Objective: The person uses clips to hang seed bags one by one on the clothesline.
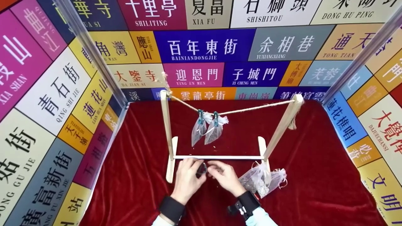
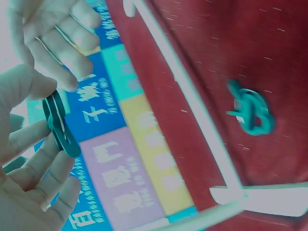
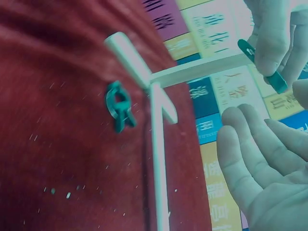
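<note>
Above red velvet (image 1: 132, 194), a left hand (image 1: 188, 175) pinches a green clothespin (image 2: 59, 126); the right hand's grip (image 1: 225, 176) is relaxed.

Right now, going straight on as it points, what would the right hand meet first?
Likely the clip pinched in the left hand, though depth between it and the right hand is unclear.

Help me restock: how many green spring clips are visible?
4: two clips on the rope, one in the left hand, one on the red cloth near the crossbar; others may be hidden.
</note>
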### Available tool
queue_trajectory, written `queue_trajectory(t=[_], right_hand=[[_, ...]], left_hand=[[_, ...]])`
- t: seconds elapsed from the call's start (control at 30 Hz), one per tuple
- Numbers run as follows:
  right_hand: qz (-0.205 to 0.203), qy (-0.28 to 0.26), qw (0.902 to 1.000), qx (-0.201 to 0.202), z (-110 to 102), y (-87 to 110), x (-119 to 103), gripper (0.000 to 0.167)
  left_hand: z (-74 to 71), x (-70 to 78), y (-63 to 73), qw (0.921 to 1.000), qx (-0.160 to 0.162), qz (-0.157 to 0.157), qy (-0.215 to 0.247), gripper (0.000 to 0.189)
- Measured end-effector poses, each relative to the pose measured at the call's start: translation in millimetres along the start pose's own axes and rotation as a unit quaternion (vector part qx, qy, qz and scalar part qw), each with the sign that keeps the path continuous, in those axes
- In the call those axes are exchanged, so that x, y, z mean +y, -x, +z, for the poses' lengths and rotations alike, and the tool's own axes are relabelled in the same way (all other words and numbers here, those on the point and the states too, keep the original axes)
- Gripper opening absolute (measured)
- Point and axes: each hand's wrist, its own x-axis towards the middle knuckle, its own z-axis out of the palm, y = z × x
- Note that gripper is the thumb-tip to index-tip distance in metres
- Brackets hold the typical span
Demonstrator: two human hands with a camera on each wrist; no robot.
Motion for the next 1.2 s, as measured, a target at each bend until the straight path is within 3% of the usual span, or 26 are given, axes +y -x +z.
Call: queue_trajectory(t=[0.1, 0.37, 0.47, 0.57, 0.7, 0.83, 0.93, 1.03, 1.2], right_hand=[[0.019, -0.035, 0.9992, -0.005, -3, -0.3, -4, 0.025], [0.031, -0.037, 0.9988, -0.008, -8, 1.8, -3, 0.016], [0.032, -0.042, 0.9986, 0.002, -10, 1.8, -3, 0.017], [0.037, -0.052, 0.9978, 0.018, -15, 1.9, -5, 0.019], [0.062, -0.080, 0.9944, 0.030, -22, 2.3, -8, 0.023], [0.076, -0.115, 0.9905, 0.011, -25, 3.3, -9, 0.027], [0.075, -0.134, 0.9880, -0.015, -26, 4.5, -10, 0.029], [0.074, -0.141, 0.9866, -0.034, -25, 5.8, -10, 0.030], [0.075, -0.134, 0.9872, -0.043, -24, 6.9, -10, 0.030]], left_hand=[[2.0, 8.2, -3.6, 0.9999, -0.006, 0.014, 0.002, 0.048], [7.0, 16.3, -4.3, 0.9991, -0.031, 0.025, -0.014, 0.052], [4.9, 14.8, -6.9, 0.9990, -0.042, 0.004, 0.013, 0.056], [1.3, 10.8, -10.9, 0.9948, -0.044, -0.049, 0.078, 0.059], [-2.0, 4.3, -14.0, 0.9722, -0.043, -0.112, 0.201, 0.052], [-1.5, 0.7, -13.0, 0.9428, -0.059, -0.124, 0.304, 0.045], [0.3, 1.8, -12.8, 0.9251, -0.065, -0.128, 0.351, 0.045], [0.2, 5.9, -14.0, 0.9133, -0.066, -0.140, 0.377, 0.045], [-9.2, 19.3, -20.7, 0.9026, -0.066, -0.158, 0.395, 0.037]])
